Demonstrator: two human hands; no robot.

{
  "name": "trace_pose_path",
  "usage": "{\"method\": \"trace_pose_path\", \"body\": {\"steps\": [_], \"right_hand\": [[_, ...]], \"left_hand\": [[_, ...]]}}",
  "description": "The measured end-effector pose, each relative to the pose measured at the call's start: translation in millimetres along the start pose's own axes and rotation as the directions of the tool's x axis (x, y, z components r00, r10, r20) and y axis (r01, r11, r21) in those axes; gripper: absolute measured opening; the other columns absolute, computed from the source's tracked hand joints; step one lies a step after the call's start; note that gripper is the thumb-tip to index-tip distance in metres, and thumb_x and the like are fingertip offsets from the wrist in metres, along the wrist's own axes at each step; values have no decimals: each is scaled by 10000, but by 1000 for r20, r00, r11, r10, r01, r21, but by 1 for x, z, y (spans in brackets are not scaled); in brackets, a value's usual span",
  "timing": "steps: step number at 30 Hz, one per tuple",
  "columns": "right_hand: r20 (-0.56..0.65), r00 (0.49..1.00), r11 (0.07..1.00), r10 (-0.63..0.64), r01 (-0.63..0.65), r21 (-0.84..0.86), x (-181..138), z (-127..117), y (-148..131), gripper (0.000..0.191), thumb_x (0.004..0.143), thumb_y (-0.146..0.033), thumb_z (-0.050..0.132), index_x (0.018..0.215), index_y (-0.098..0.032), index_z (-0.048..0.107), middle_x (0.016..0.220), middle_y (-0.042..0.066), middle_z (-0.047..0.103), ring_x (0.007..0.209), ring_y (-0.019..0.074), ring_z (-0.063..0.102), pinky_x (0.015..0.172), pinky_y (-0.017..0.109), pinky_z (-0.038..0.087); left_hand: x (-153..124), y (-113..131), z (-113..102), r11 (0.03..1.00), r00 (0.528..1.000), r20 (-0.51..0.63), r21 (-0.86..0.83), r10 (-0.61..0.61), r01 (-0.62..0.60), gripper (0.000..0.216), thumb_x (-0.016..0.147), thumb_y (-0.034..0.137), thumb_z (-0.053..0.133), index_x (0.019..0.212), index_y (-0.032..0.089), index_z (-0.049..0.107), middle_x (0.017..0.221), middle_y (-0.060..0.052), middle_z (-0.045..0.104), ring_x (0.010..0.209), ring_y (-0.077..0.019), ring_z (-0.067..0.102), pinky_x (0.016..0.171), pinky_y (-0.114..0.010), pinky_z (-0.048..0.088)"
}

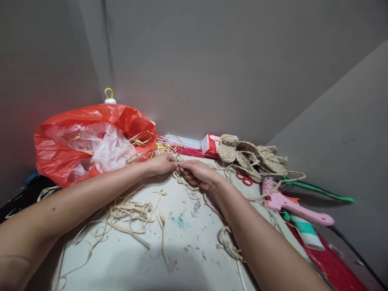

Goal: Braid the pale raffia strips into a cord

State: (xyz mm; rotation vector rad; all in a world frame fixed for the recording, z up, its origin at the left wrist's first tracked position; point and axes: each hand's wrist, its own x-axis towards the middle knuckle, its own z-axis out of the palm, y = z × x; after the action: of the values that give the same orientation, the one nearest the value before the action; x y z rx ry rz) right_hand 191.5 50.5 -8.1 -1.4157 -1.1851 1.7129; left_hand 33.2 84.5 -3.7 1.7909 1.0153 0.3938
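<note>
My left hand (pixel 162 163) and my right hand (pixel 198 173) meet at the far middle of a stained white board (pixel 184 242). Both are closed in a pinch on the same pale raffia braid (pixel 188 185), which trails back under my right wrist toward a loop (pixel 226 238) near my right forearm. Loose raffia strips (pixel 130 212) lie tangled under my left forearm.
A red plastic bag (pixel 91 141) with white plastic and raffia inside sits at the back left. Woven raffia discs (pixel 248 155) lie at the back right beside a red and white box (pixel 210 144). A pink glue gun (pixel 291 204) and a green cord (pixel 318 190) lie on the right.
</note>
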Motion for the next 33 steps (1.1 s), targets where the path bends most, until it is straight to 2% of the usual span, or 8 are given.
{"method": "trace_pose_path", "body": {"steps": [3,8,11,16,20,25,30,33], "right_hand": [[-20,1000,1000,-5,6,24,1,2,1,169,737,-221,536,597,-185,449,419,-107,282,326,30,152,309,157,84],[-96,995,999,-18,21,33,2,7,3,173,708,-165,508,545,-177,449,374,-102,277,307,26,152,302,159,83],[-136,990,998,-31,38,48,2,10,3,143,694,-152,511,554,-163,486,363,-100,283,300,25,159,298,160,89],[-157,987,991,-40,59,117,2,13,4,140,688,-152,535,564,-171,472,371,-105,285,304,27,161,298,161,91],[-133,990,976,-35,63,209,1,11,3,282,687,-163,557,531,-208,327,396,-104,279,331,25,171,305,150,107],[-106,994,962,-27,54,267,2,9,6,279,679,-139,550,526,-201,325,402,-109,265,334,15,156,311,136,94],[-70,997,964,-45,61,260,3,10,10,237,702,-139,558,522,-171,407,381,-103,281,327,10,163,312,131,103],[-41,998,965,-49,58,255,0,11,9,155,702,-140,578,577,-144,487,385,-106,286,331,11,161,312,130,100]], "left_hand": [[-2,1,-2,994,998,-11,95,55,-54,182,801,206,488,699,132,618,577,32,514,523,-71,411,495,-171,294],[-3,7,-10,963,999,31,265,37,-44,246,823,235,447,646,152,597,498,27,525,441,-90,431,459,-196,298],[-5,15,-14,917,997,-8,394,77,-67,225,795,201,472,591,163,558,502,20,518,484,-104,456,489,-205,306],[-17,29,-3,791,980,-103,608,168,-71,72,703,170,581,631,164,578,634,-32,580,689,-179,535,614,-245,331],[-22,29,15,588,980,-38,804,197,-87,127,754,137,512,805,138,629,729,-110,638,762,-252,602,675,-292,378],[-21,17,27,538,977,-1,834,215,-118,284,838,146,408,1058,74,573,801,-175,655,815,-304,629,729,-360,413],[-26,10,31,509,970,55,843,235,-171,297,854,131,347,1040,55,565,881,-216,654,822,-308,634,716,-380,430],[-39,8,33,440,961,122,869,248,-224,307,848,120,326,1020,58,573,811,-200,657,749,-289,634,667,-368,433]]}}
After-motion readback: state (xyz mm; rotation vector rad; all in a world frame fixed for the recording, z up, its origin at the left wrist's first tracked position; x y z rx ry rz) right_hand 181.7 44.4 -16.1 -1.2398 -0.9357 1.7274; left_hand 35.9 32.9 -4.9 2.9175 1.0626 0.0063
